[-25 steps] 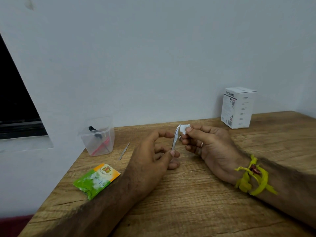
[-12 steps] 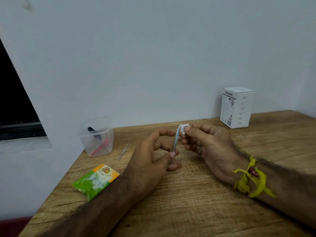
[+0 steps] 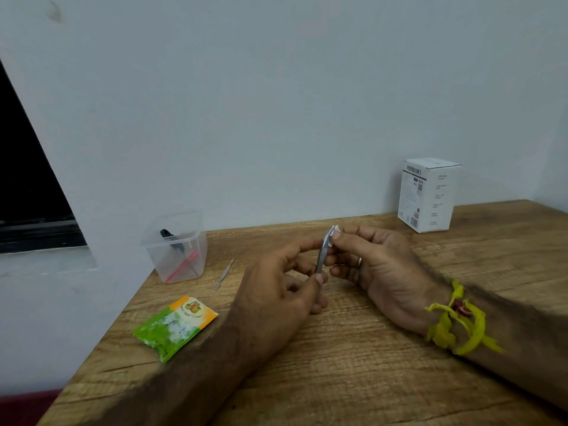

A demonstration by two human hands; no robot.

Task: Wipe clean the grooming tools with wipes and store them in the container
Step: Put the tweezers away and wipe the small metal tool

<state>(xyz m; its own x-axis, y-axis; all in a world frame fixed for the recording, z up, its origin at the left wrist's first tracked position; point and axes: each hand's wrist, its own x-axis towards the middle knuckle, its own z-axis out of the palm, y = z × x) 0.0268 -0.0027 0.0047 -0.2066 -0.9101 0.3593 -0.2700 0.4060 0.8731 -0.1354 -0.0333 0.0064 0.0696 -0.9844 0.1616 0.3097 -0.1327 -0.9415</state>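
My left hand (image 3: pixel 278 290) pinches the lower end of a slim metal tool (image 3: pixel 322 255), held nearly upright above the table. My right hand (image 3: pixel 378 265) presses a small white wipe (image 3: pixel 334 232) against the tool's upper tip between thumb and fingers. A clear plastic container (image 3: pixel 176 245) stands at the back left and holds a black-handled tool and a red one. Another thin metal tool (image 3: pixel 224 273) lies flat on the table just right of the container.
A green and orange wipe sachet (image 3: pixel 173 327) lies near the table's left edge. A white cardboard box (image 3: pixel 427 195) stands at the back right against the wall. The wooden table (image 3: pixel 353 364) ends at the left beside a wall and dark window.
The tool has stayed nearly still in my left hand. My right hand has slid the wipe slightly along the tool's upper end.
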